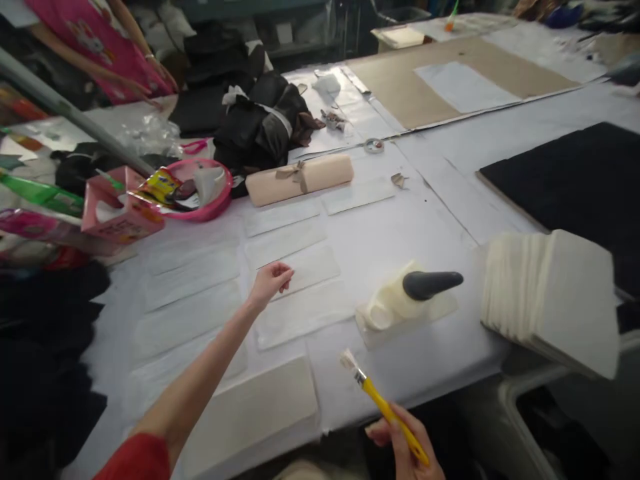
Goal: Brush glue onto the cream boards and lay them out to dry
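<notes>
My left hand (pixel 274 279) hovers over or touches one of several thin white rectangular sheets (pixel 313 268) laid in two columns. Its fingers are curled together in a pinch; whatever may be between them is hidden. In my right hand (pixel 410 443), at the table's front edge, is a paintbrush (pixel 375 393) with a yellow handle, its pale bristles pointing up and left. Beyond the brush, a cream plastic bottle with a dark pointed cap (pixel 425 285) lies on a pale board (pixel 445 305). A pile of off-white rectangular pieces (pixel 270 407) sits nearest me.
At the right edge leans a thick stack of off-white boards (pixel 575 300). Further back are a tied beige roll (pixel 320 177), a pink basin (pixel 217 207), a pink box (pixel 123 223), black bundles (pixel 260 113) and dark fabric (pixel 575 180). Another person (pixel 100 47) stands across the table.
</notes>
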The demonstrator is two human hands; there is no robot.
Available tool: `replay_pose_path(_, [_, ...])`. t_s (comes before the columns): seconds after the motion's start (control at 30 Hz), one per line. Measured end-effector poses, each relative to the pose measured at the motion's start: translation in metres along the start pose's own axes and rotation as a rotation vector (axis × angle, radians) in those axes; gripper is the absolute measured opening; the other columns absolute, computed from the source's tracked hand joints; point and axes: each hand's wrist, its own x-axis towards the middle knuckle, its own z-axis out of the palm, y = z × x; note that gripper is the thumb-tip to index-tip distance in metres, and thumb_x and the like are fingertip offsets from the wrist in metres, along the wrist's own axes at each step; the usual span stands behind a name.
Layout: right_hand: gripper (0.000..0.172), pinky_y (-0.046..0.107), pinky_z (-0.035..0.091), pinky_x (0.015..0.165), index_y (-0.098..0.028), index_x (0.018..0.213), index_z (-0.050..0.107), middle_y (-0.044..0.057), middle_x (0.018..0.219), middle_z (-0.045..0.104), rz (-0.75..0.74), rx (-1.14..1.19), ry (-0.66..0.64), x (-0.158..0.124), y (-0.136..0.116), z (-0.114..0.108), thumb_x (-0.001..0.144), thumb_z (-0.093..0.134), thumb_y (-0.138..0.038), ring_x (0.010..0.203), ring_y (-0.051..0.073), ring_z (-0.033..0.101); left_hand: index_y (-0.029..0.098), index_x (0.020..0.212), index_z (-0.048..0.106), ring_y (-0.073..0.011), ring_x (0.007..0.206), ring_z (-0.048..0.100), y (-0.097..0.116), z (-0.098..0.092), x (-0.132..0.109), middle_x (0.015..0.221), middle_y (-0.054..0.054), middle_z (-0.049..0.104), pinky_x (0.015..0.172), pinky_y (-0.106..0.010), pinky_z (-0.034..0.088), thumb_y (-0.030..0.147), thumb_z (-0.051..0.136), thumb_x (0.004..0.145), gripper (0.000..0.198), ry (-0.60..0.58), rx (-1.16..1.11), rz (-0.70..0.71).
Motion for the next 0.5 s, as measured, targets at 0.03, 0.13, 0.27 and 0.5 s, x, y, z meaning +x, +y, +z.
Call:
replay_pose_path(0.03, [0.036,0.027,0.055,0.062,-0.016,0.105,0.063,0.003,0.067,0.069,-0.013,0.012,-0.029,-0.005,-0.001,0.004,0.089,0.057,-0.047,0.058,0.017,0.065,0.014,0.075,0.06,-0.0083,0.042,0.047,-0.012,-0.018,-0.033,0.05,0.003,0.056,0.041,-0.019,0.037,0.042,0.07,0.071,0.03,0.017,0.027,-0.033])
replay_pose_path(0.13, [0.032,0.026,0.056,0.064,-0.016,0.106,0.063,0.004,0.071,0.07,-0.067,0.015,-0.164,-0.024,-0.005,0.019,0.089,0.058,-0.044,0.063,0.017,0.066,0.015,0.074,0.059,-0.0082,0.041,0.044,-0.055,-0.072,-0.132,0.047,0.004,0.054,0.042,-0.02,0.035,0.049,0.067,0.073,0.035,0.113,0.105,-0.168])
replay_pose_path(0.27, [0.031,0.027,0.058,0.062,-0.017,0.106,0.064,0.004,0.073,0.071,-0.116,0.018,-0.337,-0.059,-0.002,0.049,0.089,0.06,-0.042,0.064,0.018,0.068,0.017,0.07,0.058,-0.0098,0.04,0.041,-0.112,-0.126,-0.248,0.044,0.005,0.05,0.042,-0.022,0.032,0.061,0.065,0.07,0.044,0.283,0.154,-0.323])
replay_pose_path(0.5, [0.034,0.03,0.057,0.064,-0.016,0.113,0.059,0.004,0.076,0.07,-0.218,-0.015,-0.304,-0.079,0.005,0.077,0.092,0.054,-0.043,0.065,0.018,0.068,0.02,0.072,0.059,-0.0179,0.043,0.052,-0.193,-0.15,-0.337,0.049,0.002,0.058,0.047,-0.029,0.036,0.071,0.06,0.062,0.052,0.275,0.279,-0.494])
